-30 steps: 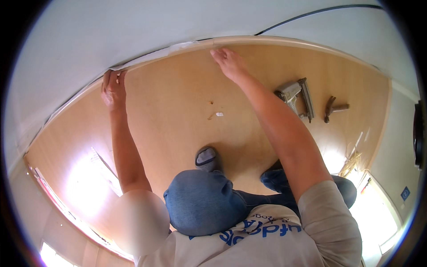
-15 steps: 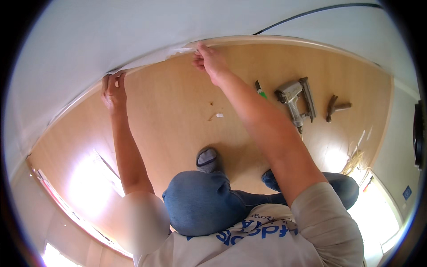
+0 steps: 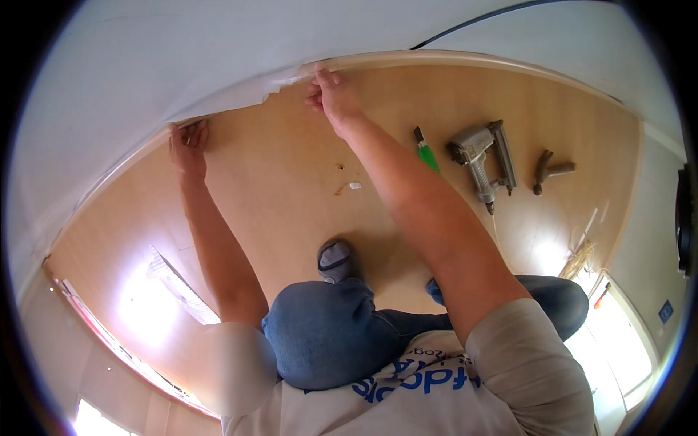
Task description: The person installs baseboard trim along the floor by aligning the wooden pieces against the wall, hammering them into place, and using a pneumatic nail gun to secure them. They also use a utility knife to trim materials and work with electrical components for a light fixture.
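Note:
A pale trim strip (image 3: 436,56) runs along the joint between the white wall and the wood-look floor. Between my hands a thin white film (image 3: 243,99) with a ragged lower edge hangs along this joint. My left hand (image 3: 189,151) is at the film's left end, fingers bent and closed against the strip's edge. Farther right, my right hand (image 3: 337,102) pinches the strip's edge with thumb and forefinger, its other fingers curled. Exactly what lies under the fingertips is hidden. A green-handled utility knife (image 3: 426,152) lies right of my right forearm.
A metal pneumatic stapler (image 3: 476,149) with a hose and a claw hammer (image 3: 552,171) lie on the floor (image 3: 254,182) at right. Small scraps (image 3: 355,186) sit mid-floor. A black cable (image 3: 472,27) crosses the wall. A long pale piece (image 3: 185,287) lies at left; straw-like strands (image 3: 579,260) lie at right.
My right hand has shifted slightly left and up along the joint. The left fingers have drawn closer together at the edge. More of the knife's green handle shows.

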The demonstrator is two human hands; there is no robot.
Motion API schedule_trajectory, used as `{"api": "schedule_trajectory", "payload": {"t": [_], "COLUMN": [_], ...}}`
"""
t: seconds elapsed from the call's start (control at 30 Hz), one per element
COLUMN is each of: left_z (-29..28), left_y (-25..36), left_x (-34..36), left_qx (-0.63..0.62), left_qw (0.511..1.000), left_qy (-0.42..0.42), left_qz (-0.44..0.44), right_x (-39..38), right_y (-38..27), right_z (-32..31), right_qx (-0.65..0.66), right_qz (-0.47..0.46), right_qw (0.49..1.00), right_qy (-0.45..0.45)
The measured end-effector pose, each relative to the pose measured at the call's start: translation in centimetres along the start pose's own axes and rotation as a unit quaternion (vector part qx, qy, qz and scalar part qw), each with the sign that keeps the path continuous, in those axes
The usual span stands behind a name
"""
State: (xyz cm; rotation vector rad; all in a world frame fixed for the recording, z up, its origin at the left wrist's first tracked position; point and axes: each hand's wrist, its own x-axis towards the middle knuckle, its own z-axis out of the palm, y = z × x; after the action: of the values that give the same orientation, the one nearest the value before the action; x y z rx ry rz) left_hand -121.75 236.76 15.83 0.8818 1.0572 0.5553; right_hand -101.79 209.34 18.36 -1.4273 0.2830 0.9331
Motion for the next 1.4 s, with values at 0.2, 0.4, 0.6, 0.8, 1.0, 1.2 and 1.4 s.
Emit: {"api": "schedule_trajectory", "payload": {"t": [0.2, 0.4, 0.6, 0.8, 1.0, 1.2, 1.4], "left_z": [-0.2, 1.6, 5.4, 7.1, 6.5, 8.1, 9.7], "left_y": [-0.4, -1.7, -3.5, -3.0, -3.1, -3.2, -3.8], "left_x": [0.0, -0.2, -2.4, -4.2, -3.2, -3.9, -4.9], "left_qx": [0.006, 0.036, 0.026, 0.041, 0.024, 0.081, 0.112], "left_qw": [1.0, 0.999, 0.998, 0.999, 1.0, 0.996, 0.992], "left_qy": [-0.023, -0.015, -0.062, -0.031, -0.014, 0.0, -0.042], "left_qz": [-0.002, 0.027, -0.006, 0.009, -0.008, -0.022, -0.032], "right_x": [-0.4, 0.3, 0.9, 1.2, 0.0, 1.0, 1.0], "right_y": [0.5, 1.2, 1.2, -0.3, -1.9, -1.6, -1.5], "right_z": [0.6, 0.0, -0.5, -6.3, -5.8, -7.5, -7.2], "right_qx": [-0.014, -0.117, -0.051, -0.028, -0.081, -0.052, -0.017], "right_qz": [-0.026, -0.087, -0.056, -0.049, -0.068, -0.019, -0.004], "right_qw": [0.999, 0.988, 0.997, 0.998, 0.994, 0.998, 1.0], "right_qy": [0.032, 0.05, 0.013, 0.028, 0.014, -0.025, 0.023]}}
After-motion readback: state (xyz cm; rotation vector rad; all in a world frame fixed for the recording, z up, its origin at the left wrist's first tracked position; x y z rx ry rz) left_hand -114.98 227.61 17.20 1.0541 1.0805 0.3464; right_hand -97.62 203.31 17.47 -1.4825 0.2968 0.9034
